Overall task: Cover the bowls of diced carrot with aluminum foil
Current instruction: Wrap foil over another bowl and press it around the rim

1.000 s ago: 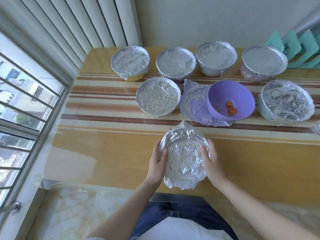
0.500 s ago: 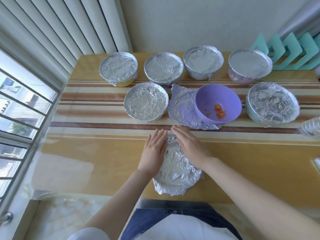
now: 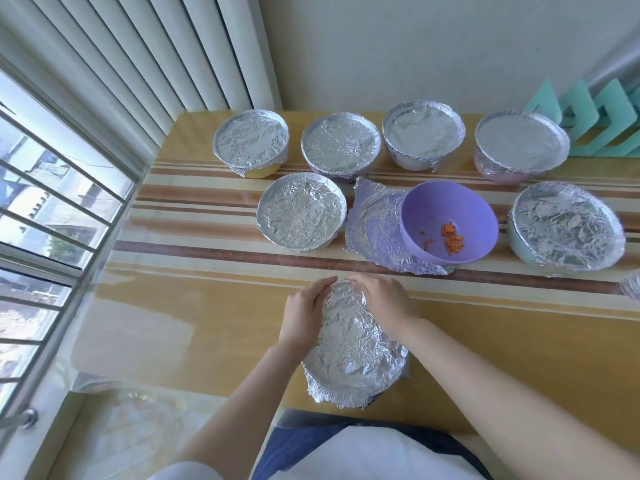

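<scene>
Left hand [image 3: 304,317] and right hand [image 3: 384,303] curl round the crinkled silver foil sheet [image 3: 349,355], apparently crimping it onto the bowl beneath.

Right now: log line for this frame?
step: sealing foil-covered near bowl | left hand: grips far-left rim | right hand: grips far rim | pending: purple bowl uncovered

Probably a home dining corner; striped table [image 3: 207,306] beside barred window [image 3: 52,209], vertical blinds [image 3: 138,64]
</scene>
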Action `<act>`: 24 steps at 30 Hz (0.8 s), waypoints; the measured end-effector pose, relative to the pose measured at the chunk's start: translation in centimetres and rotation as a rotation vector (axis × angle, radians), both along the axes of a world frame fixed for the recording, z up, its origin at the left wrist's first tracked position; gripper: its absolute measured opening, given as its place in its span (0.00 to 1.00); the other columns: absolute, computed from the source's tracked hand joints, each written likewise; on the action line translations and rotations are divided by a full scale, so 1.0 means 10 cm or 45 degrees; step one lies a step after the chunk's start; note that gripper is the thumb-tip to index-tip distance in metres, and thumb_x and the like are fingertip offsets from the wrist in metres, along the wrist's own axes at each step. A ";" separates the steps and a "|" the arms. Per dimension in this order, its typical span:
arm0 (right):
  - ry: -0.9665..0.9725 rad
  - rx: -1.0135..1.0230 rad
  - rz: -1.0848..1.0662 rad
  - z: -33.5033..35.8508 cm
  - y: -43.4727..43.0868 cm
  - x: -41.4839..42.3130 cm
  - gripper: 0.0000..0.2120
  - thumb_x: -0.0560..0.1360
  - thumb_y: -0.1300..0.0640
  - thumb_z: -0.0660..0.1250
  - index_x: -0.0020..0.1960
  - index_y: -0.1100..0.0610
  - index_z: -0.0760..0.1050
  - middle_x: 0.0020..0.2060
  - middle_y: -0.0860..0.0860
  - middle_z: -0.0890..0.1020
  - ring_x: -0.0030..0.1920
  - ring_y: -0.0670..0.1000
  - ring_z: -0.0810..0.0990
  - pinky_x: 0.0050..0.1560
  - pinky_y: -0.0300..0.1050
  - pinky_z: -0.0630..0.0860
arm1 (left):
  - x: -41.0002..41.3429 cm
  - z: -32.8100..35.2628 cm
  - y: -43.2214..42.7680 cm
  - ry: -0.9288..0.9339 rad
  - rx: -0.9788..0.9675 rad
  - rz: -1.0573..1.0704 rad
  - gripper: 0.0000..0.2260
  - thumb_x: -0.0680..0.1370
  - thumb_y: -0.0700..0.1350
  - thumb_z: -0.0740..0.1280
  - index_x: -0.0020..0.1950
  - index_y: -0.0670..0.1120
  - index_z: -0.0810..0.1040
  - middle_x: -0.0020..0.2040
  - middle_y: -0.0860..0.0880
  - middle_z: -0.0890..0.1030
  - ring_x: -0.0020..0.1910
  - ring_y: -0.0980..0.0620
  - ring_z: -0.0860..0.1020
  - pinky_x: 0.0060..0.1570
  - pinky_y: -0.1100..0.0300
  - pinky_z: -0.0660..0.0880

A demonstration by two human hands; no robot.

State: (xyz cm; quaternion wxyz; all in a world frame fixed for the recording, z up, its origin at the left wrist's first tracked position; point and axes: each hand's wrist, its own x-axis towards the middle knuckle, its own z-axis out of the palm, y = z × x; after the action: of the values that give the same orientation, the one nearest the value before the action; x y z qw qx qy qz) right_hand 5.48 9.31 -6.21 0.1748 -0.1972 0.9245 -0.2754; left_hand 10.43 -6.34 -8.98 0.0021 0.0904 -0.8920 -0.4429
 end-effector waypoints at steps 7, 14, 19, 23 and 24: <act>-0.048 0.035 0.004 -0.04 0.11 0.03 0.17 0.80 0.64 0.57 0.67 0.57 0.71 0.59 0.52 0.80 0.58 0.52 0.78 0.55 0.43 0.75 | 0.03 0.05 0.00 -0.072 0.004 -0.075 0.11 0.80 0.43 0.61 0.61 0.44 0.76 0.54 0.53 0.79 0.51 0.60 0.76 0.54 0.70 0.69; -0.136 0.091 0.098 -0.03 0.24 0.07 0.17 0.82 0.62 0.53 0.70 0.57 0.66 0.67 0.50 0.73 0.66 0.49 0.71 0.65 0.40 0.67 | 0.18 0.01 0.03 0.013 -0.035 0.103 0.03 0.76 0.41 0.68 0.45 0.46 0.82 0.41 0.55 0.77 0.42 0.58 0.75 0.45 0.71 0.69; -0.259 0.017 0.247 0.00 0.07 -0.04 0.18 0.82 0.58 0.53 0.71 0.54 0.67 0.67 0.51 0.73 0.68 0.51 0.70 0.66 0.42 0.65 | 0.10 0.05 0.10 0.035 -0.137 0.011 0.03 0.75 0.40 0.69 0.47 0.44 0.82 0.39 0.56 0.74 0.43 0.53 0.73 0.43 0.71 0.64; -0.299 -0.017 0.199 -0.10 0.02 -0.07 0.18 0.79 0.65 0.58 0.66 0.53 0.74 0.58 0.54 0.80 0.57 0.53 0.79 0.52 0.44 0.75 | 0.10 0.00 0.12 0.072 -0.218 -0.022 0.04 0.76 0.38 0.67 0.48 0.43 0.81 0.42 0.50 0.76 0.45 0.49 0.73 0.44 0.67 0.62; -0.281 0.007 0.196 -0.13 0.02 -0.06 0.20 0.78 0.68 0.58 0.66 0.53 0.74 0.57 0.54 0.81 0.54 0.52 0.80 0.48 0.41 0.75 | 0.11 -0.01 0.13 0.075 -0.229 -0.020 0.04 0.76 0.38 0.67 0.48 0.42 0.81 0.42 0.49 0.76 0.45 0.49 0.73 0.44 0.67 0.62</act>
State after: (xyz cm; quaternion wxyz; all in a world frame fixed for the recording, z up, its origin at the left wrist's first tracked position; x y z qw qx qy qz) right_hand 4.89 9.47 -7.48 0.2965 -0.2355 0.8825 -0.2788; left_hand 11.51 -5.09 -9.10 0.0331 0.0698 -0.9283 -0.3636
